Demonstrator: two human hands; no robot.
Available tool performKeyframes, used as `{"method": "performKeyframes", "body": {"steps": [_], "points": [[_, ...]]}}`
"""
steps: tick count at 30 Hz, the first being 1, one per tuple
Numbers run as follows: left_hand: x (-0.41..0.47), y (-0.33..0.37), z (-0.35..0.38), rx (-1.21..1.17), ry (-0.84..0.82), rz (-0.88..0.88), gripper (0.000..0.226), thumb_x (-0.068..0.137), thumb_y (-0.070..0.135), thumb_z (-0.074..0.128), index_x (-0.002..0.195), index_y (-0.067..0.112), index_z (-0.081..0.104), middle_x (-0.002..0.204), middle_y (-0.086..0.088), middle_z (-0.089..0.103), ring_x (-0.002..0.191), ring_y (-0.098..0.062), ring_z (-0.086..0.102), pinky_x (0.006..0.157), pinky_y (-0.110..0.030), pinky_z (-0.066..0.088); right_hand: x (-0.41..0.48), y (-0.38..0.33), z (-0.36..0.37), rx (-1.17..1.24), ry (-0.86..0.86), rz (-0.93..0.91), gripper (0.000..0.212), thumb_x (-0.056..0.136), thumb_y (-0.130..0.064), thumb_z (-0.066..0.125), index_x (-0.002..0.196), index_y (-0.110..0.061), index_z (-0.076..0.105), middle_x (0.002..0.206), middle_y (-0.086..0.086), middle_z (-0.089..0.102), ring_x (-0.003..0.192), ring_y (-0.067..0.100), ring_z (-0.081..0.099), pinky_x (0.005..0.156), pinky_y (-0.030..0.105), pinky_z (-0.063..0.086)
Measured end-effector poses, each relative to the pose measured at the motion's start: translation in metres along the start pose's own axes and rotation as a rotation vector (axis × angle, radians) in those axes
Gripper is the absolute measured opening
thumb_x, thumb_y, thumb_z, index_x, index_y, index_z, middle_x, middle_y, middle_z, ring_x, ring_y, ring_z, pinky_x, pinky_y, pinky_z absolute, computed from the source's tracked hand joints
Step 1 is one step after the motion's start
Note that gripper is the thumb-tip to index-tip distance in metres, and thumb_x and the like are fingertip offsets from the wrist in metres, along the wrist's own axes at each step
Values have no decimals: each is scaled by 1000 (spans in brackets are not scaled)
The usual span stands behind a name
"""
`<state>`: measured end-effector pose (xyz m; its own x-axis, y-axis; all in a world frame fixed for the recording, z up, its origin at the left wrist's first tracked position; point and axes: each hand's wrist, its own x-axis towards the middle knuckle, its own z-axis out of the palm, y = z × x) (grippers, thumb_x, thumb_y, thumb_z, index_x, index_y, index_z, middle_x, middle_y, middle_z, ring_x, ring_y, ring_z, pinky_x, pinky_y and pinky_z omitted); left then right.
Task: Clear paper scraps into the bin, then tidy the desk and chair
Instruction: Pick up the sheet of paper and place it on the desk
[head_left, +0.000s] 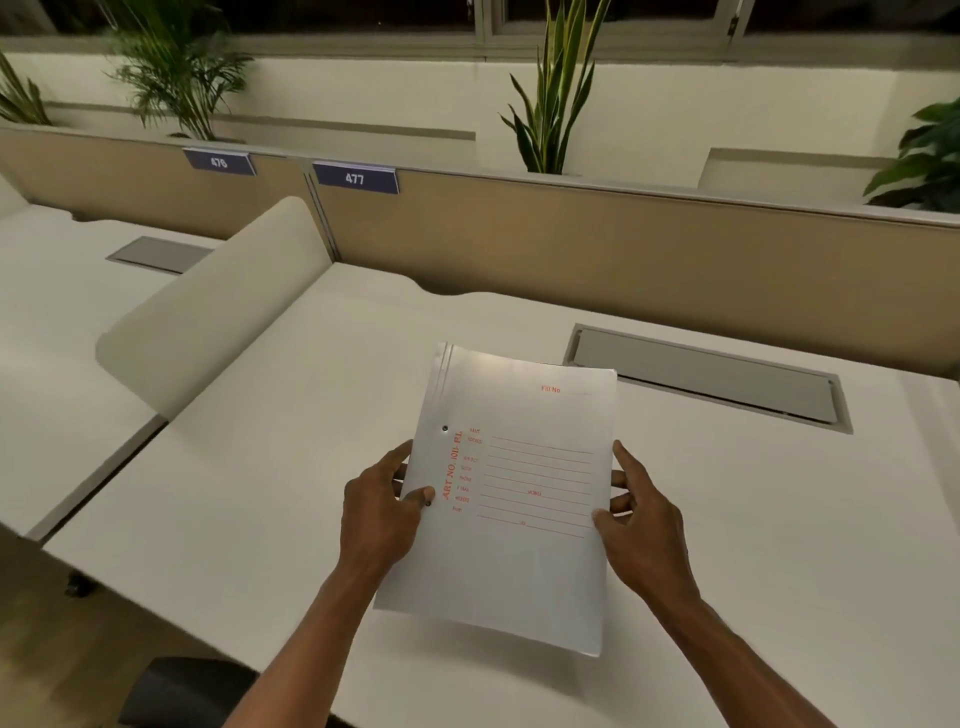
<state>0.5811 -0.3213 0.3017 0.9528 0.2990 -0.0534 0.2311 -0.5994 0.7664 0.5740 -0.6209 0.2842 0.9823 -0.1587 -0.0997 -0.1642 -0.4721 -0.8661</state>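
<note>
A white file folder (514, 561) with red printed lines and "Fill No" text is held just above the white desk (291, 467). My left hand (382, 512) grips its left edge, thumb on top near the red side print. My right hand (641, 525) grips its right edge, thumb on the cover. The folder tilts slightly, its far end toward the desk's grey cable hatch (706, 376). Part of a dark chair (182, 691) shows at the bottom left below the desk edge. No paper scraps or bin are in view.
A beige partition (623, 244) with number plates 476 and 477 backs the desks. A rounded white divider (218, 301) separates this desk from the left neighbour. Potted plants (561, 93) stand on the ledge behind.
</note>
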Motion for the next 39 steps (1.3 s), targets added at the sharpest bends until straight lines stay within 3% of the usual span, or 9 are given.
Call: {"method": "performKeyframes", "body": {"steps": [5,8,13,16,20,25,31,36,39], "points": [[83,7,-5,43,-22,55,64,91,22,84,149,33,59,103,9,70,79,-2,67,85,-43,65,56,-21,26,17,38,17,86,95,-2,73,165,-32,32,128,-9,63,89,6,69,68,11,51],[136,11,-5,35,-22,94,62,90,22,84,147,29,62,102,9,70,78,4,64,82,-35,62,95,-34,42,27,59,24,85,94,-3,75,163,-32,35,126,-10,63,86,5,69,67,10,50],[214,11,2,17,-1,114,57,88,20,87,142,19,68,119,-5,78,84,-15,69,78,-21,52,158,-50,68,51,85,47,78,93,-2,76,158,-30,45,125,-8,69,84,2,70,64,7,49],[255,10,13,12,-5,98,54,87,18,87,139,18,70,118,-7,79,86,-17,69,81,-23,52,195,-53,84,47,98,60,78,92,-1,77,158,-28,46,120,-9,69,81,0,69,60,3,49],[303,5,27,27,-8,109,49,86,13,86,133,16,73,114,-7,81,84,-15,69,75,-13,48,240,-53,103,29,108,82,76,92,0,78,157,-23,47,125,-1,71,81,0,66,58,0,46],[352,-3,50,77,-44,84,49,88,14,85,135,12,72,118,-11,79,100,-29,74,98,-39,57,285,-48,123,5,128,108,76,91,2,77,157,-21,47,129,4,72,88,14,70,63,3,46],[386,-19,80,109,-91,42,46,92,10,81,137,11,70,126,-13,77,107,-33,75,104,-45,57,310,-36,142,-39,136,141,75,92,4,76,157,-17,46,136,8,70,102,24,74,80,22,55],[399,-25,98,141,-128,43,47,90,15,82,136,13,70,127,-11,77,105,-32,76,101,-44,58,317,-21,149,-62,210,163,66,91,6,75,150,-16,55,131,8,74,96,18,71,76,15,54],[396,-26,104,161,-144,37,45,90,17,82,134,14,70,127,-9,76,105,-31,75,100,-43,57,315,-12,152,-71,257,172,59,90,7,76,143,-12,62,128,10,74,106,25,74,83,24,56]]}}
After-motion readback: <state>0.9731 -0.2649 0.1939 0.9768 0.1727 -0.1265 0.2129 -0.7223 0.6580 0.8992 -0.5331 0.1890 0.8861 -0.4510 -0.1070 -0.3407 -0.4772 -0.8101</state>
